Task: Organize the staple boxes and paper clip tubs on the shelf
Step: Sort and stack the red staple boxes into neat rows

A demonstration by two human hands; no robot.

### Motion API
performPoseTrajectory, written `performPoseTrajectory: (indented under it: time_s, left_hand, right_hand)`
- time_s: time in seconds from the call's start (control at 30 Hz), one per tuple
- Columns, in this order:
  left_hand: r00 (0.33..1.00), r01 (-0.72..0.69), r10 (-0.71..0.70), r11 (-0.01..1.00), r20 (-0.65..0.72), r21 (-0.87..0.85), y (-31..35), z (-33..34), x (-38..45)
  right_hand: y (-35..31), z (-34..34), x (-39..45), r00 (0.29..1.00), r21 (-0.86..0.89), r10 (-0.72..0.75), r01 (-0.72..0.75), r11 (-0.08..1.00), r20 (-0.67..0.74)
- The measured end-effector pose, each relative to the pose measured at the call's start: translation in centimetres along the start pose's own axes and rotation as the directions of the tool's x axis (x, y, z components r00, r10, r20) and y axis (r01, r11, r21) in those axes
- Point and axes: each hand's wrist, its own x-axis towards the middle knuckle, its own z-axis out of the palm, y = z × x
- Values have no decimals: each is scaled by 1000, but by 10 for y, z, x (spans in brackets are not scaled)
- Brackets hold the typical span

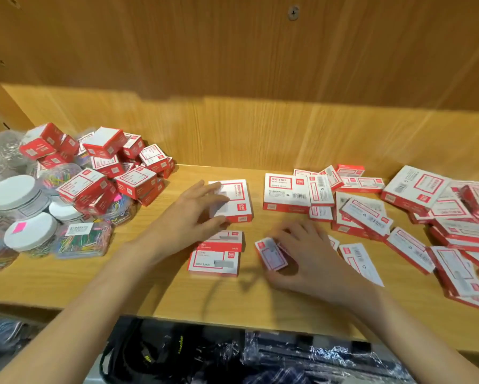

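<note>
Right hand (307,256) pinched small red-and-white cardboard staple box (271,253) near shelf's front edge; left hand (194,214) gripped larger box (232,200). Best squared flush against neighbours.

On the shelf (160,284), paper clip tubs (16,198) sit far left with small cube boxes (105,173) piled behind and partly on them. Mid-shelf there's a big box (237,199), two flat boxes (216,253) just in front. Loose heap of staple boxes (415,217) sprawls right.
</note>
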Motion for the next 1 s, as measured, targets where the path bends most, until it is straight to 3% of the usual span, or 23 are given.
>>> performPoseTrajectory:
  time_s: [0.1, 0.2, 0.33, 0.5, 0.63, 0.7, 0.83, 1.0]
  left_hand:
    - [988, -106, 104, 994, -115, -15, 6, 2, -33]
    - [971, -205, 215, 974, -108, 96, 8, 18, -57]
    - [969, -231, 239, 965, -57, 122, 9, 28, -56]
    - [968, -222, 219, 975, -125, -9, 23, 26, -41]
    - [974, -163, 168, 985, -149, 51, 26, 28, -33]
    - [961, -178, 199, 976, -194, 123, 30, 30, -33]
    - [927, -185, 212, 976, -309, 116, 50, 35, -30]
    - [925, -272, 282, 959, -255, 76, 80, 58, -10]
  right_hand:
    - [11, 1, -2, 996, 65, 61, -57, 996, -59]
    - [8, 6, -1, 994, 44, 85, -82, 996, -73]
    - [4, 1, 4, 990, -49, 110, -115, 992, -92]
    - [5, -5, 1, 989, 38, 66, -62, 997, -133]
    - [11, -2, -10, 993, 92, 57, -47, 995, -101]
    - [21, -9, -25, 983, 110, 78, -60, 992, -167]
    - [47, -35, -64, 948, 171, 214, -177, 969, -234]
    - [85, -57, -104, 837, 29, 391, -412, 911, -381]
